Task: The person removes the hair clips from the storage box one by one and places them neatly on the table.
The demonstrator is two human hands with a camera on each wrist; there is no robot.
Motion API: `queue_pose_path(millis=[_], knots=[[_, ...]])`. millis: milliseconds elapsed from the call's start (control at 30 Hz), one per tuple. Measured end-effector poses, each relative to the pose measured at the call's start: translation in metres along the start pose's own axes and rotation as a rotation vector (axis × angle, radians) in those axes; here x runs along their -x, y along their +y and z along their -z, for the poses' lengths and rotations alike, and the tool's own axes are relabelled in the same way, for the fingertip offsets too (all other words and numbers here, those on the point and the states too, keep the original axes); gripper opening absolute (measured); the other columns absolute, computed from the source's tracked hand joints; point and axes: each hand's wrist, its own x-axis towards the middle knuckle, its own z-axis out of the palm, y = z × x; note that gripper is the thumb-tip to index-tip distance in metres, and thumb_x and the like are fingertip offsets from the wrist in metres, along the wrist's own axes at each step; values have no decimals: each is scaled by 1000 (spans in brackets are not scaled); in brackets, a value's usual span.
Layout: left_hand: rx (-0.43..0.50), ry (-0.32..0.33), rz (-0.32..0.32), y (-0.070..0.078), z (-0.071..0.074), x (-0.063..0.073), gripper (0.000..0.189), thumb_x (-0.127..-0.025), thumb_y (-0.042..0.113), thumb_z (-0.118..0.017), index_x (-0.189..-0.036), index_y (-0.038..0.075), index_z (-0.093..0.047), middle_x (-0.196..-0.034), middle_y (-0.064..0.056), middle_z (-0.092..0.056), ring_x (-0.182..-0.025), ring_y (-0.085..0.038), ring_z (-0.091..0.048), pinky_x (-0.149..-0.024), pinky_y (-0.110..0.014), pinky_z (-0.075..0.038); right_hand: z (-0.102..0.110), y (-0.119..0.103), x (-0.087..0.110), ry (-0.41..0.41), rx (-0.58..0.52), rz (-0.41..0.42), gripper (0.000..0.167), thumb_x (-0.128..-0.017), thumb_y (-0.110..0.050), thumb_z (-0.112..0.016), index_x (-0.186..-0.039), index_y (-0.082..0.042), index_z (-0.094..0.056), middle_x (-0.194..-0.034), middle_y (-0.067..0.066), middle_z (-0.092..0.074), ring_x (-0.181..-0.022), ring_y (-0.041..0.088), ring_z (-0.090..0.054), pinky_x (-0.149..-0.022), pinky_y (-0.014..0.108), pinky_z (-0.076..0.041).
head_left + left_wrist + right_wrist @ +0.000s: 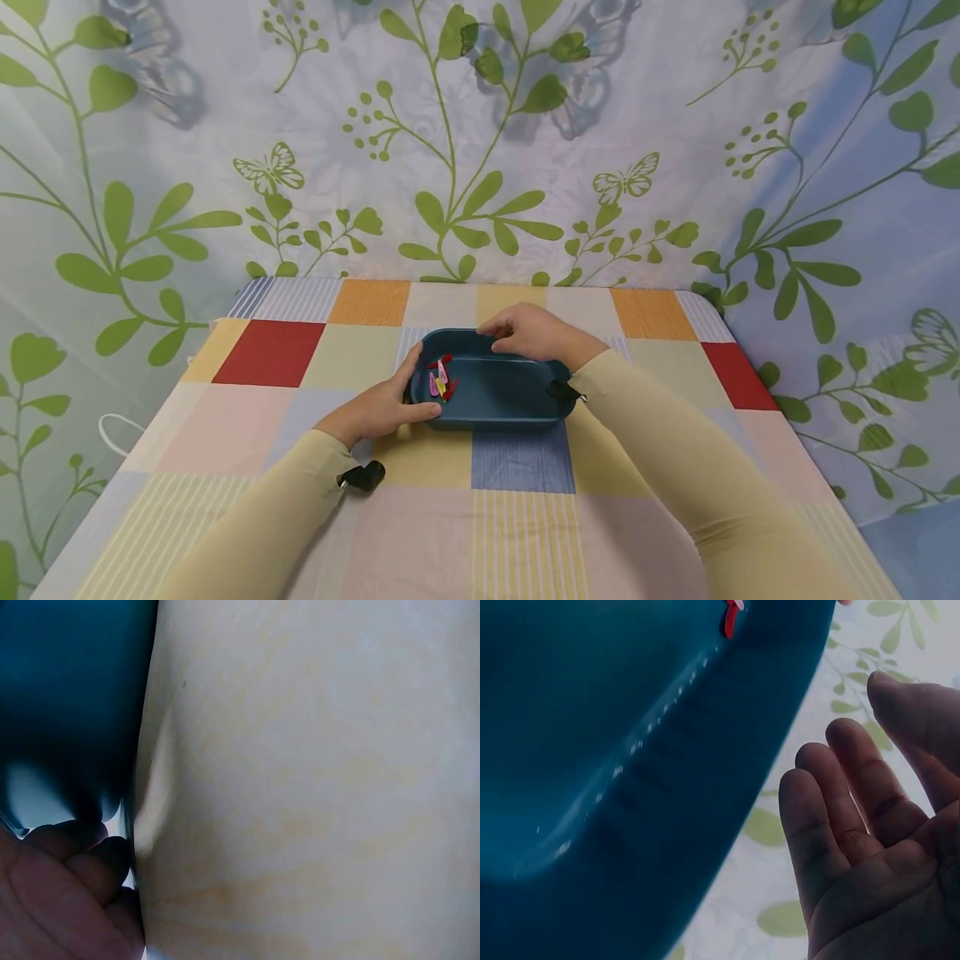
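- Teal tray [498,393] stretches rightward from the left hand [381,408], which grips its end!
- Clips [442,379] lie just inside that grip.
- Right hand [534,330], fingers loose, far side.

One forward view, two wrist close-ups
The head camera looks forward and down; each wrist camera, much nearer, shares with it the dark-teal, rounded plastic tray [506,392].

Pale leaf-print curtain [337,192] hangs behind patchwork-covered table [408,533].

Patchwork tablecloth [262,353], leaf-printed curtain [480,137]
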Motion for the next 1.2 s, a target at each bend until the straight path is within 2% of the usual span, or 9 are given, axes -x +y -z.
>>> queue_pose_path(millis=[233, 567, 767, 933, 1200], knots=[[-13, 0, 8, 1, 0, 1, 114, -94, 53, -75, -168, 42, 12, -177, -9, -16, -157, -39, -29, -125, -66, -25, -11, -8, -13, -57, 38, 43, 38, -102, -13, -68, -140, -10, -70, -134, 13, -73, -117, 24, -70, -103, 42, -57], [-1, 13, 12, -2, -1, 0, 115, -93, 53, -76, -168, 43, 10, -174, -13, -26, -151, -39, -39, -123, -64, -31, -27, -14, -28, -123, 63, 36, 33, -102, -14, -69, -135, -15, -74, -131, 3, -74, -115, 18, -70, -101, 38, -57], [-12, 13, 4, -2, -1, 0, 115, -94, 52, -75, -168, 40, 11, -174, -14, -25, -148, -38, -41, -122, -63, -34, -36, -14, -36, -179, 62, 39, 30, -102, -12, -69, -131, -15, -77, -126, 1, -77, -107, 15, -69, -93, 35, -57], [-12, 15, 7, -4, -1, 0, 114, -94, 52, -75, -168, 42, 11, -174, -14, -25, -148, -38, -40, -122, -62, -34, -44, -12, -43, -219, 73, 50, 28, -100, -11, -70, -126, -16, -79, -122, -1, -78, -109, 13, -70, -95, 33, -58], [-16, 14, -12, -2, 1, 0, 113, -95, 50, -76, -168, 41, 10, -175, -14, -22, -152, -39, -38, -124, -62, -31, -55, -9, -54, -278, 138, 147, 26, -97, -7, -72, -117, -19, -83, -111, -8, -80, -103, 7, -66, -97, 30, -55]])
